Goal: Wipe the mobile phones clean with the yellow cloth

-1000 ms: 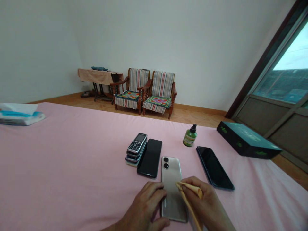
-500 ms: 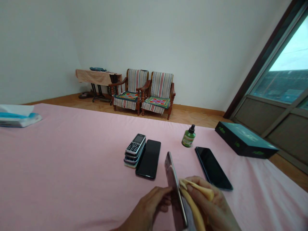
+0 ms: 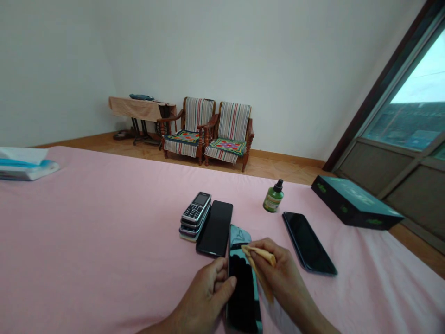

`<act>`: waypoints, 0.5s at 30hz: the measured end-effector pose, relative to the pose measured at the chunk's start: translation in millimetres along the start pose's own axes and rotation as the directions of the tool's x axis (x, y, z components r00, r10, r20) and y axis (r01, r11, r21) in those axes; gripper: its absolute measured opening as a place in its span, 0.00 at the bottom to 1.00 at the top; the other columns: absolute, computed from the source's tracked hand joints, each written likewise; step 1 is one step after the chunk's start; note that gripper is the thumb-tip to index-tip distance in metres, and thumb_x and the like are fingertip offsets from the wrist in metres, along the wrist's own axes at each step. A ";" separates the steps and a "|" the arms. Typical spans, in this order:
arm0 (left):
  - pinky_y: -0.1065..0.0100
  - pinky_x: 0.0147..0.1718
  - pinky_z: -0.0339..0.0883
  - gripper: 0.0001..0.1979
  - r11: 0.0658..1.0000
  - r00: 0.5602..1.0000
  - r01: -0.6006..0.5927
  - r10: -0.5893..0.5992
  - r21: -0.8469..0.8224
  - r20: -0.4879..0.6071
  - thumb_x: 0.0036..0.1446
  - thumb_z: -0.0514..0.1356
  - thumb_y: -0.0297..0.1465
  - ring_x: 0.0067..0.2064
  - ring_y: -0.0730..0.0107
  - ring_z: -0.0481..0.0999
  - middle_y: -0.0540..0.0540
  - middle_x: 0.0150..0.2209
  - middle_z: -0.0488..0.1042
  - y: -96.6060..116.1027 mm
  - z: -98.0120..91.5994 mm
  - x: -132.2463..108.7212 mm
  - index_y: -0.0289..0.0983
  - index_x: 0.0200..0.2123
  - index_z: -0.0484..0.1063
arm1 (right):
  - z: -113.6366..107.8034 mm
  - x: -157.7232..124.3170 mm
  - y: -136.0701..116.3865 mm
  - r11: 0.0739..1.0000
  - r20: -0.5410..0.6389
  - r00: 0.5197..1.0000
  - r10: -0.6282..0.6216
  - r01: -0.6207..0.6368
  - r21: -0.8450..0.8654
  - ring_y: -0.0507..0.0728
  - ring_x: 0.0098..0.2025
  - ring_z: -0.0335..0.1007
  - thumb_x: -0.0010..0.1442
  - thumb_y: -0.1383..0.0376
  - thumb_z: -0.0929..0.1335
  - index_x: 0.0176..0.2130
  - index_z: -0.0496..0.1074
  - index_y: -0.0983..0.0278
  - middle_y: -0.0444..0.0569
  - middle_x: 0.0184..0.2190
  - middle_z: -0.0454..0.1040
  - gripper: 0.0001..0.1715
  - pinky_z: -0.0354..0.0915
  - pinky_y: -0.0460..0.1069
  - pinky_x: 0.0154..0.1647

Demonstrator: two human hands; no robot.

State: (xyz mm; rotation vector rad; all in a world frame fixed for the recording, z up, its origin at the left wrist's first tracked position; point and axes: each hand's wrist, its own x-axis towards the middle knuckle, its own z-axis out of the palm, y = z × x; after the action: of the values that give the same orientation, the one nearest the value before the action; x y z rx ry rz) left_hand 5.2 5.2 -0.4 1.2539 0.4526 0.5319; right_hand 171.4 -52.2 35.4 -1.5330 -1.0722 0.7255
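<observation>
Head view: black-screened smartphone (image 3: 241,287) under both hands, its lower end cut off by the frame.

Left hand (image 3: 205,297) gripping the phone's left edge, fingers (image 3: 217,278) curled, tips hidden; right hand (image 3: 283,278) pinching a yellow cloth (image 3: 259,262) against the glass, fingertips partly buried in the folds. Just beyond the right fingers, a second black phone (image 3: 308,242) lying on a pink sheet (image 3: 104,232).
</observation>
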 end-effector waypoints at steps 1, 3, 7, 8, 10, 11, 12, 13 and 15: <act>0.64 0.41 0.66 0.19 1.000 1.000 0.004 -0.004 0.009 0.001 0.58 0.64 0.42 0.42 0.56 0.76 0.41 0.39 0.77 0.1 -0.8 0.4 0.34 0.46 0.72 | -0.2 10.8 5.1 0.995 -0.039 0.996 -0.081 0.079 -0.068 0.58 0.33 0.71 0.55 0.59 0.69 0.31 0.77 0.64 0.50 0.29 0.75 0.11 0.64 0.50 0.33; 0.64 0.40 0.66 0.19 1.000 1.000 0.015 -0.015 0.021 0.010 0.58 0.63 0.42 0.42 0.57 0.75 0.41 0.38 0.77 1.6 -1.9 0.9 0.33 0.45 0.72 | 2.0 33.3 15.8 0.968 -0.093 0.973 -0.213 0.197 -0.155 0.58 0.33 0.70 0.56 0.62 0.68 0.32 0.76 0.64 0.49 0.29 0.74 0.08 0.64 0.50 0.33; 0.65 0.37 0.65 0.20 1.000 0.998 0.024 -0.024 0.000 0.052 0.58 0.63 0.44 0.39 0.59 0.75 0.43 0.36 0.75 7.3 -1.5 0.7 0.32 0.43 0.71 | 14.1 64.9 29.8 0.945 -0.103 0.951 -0.291 0.269 -0.186 0.58 0.34 0.69 0.56 0.65 0.67 0.32 0.76 0.63 0.49 0.30 0.73 0.07 0.64 0.50 0.35; 0.65 0.37 0.65 0.20 1.000 0.998 0.022 -0.022 -0.011 0.060 0.58 0.63 0.44 0.38 0.59 0.75 0.43 0.35 0.75 8.4 -1.0 0.4 0.32 0.43 0.71 | 17.3 67.7 31.1 0.939 -0.093 0.947 -0.306 0.285 -0.190 0.58 0.34 0.69 0.56 0.66 0.67 0.32 0.77 0.62 0.49 0.30 0.72 0.07 0.64 0.50 0.36; 0.65 0.37 0.65 0.20 0.999 0.997 0.025 -0.023 -0.036 0.069 0.57 0.64 0.44 0.38 0.60 0.75 0.44 0.35 0.75 9.1 0.0 -0.3 0.32 0.42 0.71 | 22.0 66.7 31.6 0.928 -0.061 0.940 -0.335 0.318 -0.195 0.57 0.34 0.68 0.56 0.68 0.66 0.33 0.77 0.62 0.48 0.30 0.72 0.08 0.64 0.50 0.36; 0.65 0.37 0.65 0.20 0.998 0.997 0.030 -0.027 -0.052 0.068 0.56 0.64 0.44 0.37 0.60 0.75 0.44 0.35 0.75 8.4 0.3 -0.5 0.33 0.41 0.71 | 23.3 63.6 31.1 0.922 -0.044 0.936 -0.348 0.333 -0.198 0.57 0.34 0.68 0.56 0.69 0.66 0.34 0.78 0.62 0.48 0.30 0.72 0.09 0.64 0.50 0.37; 0.65 0.36 0.65 0.20 0.997 0.997 0.036 -0.031 -0.067 0.066 0.56 0.65 0.43 0.37 0.61 0.75 0.44 0.35 0.75 7.2 0.3 -0.7 0.33 0.42 0.71 | 23.8 59.2 30.3 0.916 -0.026 0.932 -0.361 0.349 -0.199 0.56 0.34 0.68 0.56 0.70 0.66 0.34 0.78 0.62 0.48 0.30 0.72 0.10 0.64 0.50 0.37; 0.65 0.36 0.65 0.20 0.996 0.998 0.038 -0.033 -0.081 0.061 0.56 0.65 0.43 0.36 0.61 0.75 0.44 0.35 0.75 5.5 0.1 -0.7 0.33 0.42 0.70 | 23.8 53.7 29.3 0.911 -0.008 0.929 -0.371 0.362 -0.199 0.56 0.34 0.68 0.55 0.71 0.67 0.35 0.78 0.61 0.47 0.30 0.71 0.11 0.64 0.50 0.37; 0.65 0.37 0.65 0.19 0.996 0.998 0.030 -0.026 -0.089 0.052 0.56 0.65 0.43 0.37 0.61 0.75 0.44 0.35 0.75 1.6 -0.9 -0.5 0.33 0.42 0.70 | 22.4 40.7 27.4 0.903 0.026 0.922 -0.386 0.383 -0.195 0.56 0.34 0.68 0.55 0.71 0.66 0.35 0.79 0.61 0.47 0.30 0.70 0.12 0.64 0.49 0.36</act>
State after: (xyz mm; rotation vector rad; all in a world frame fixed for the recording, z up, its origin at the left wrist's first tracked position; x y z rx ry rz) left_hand 4.1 6.0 1.0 1.1704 0.3986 0.4905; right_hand 175.2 -6.2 7.3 -1.4236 -1.4194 0.3416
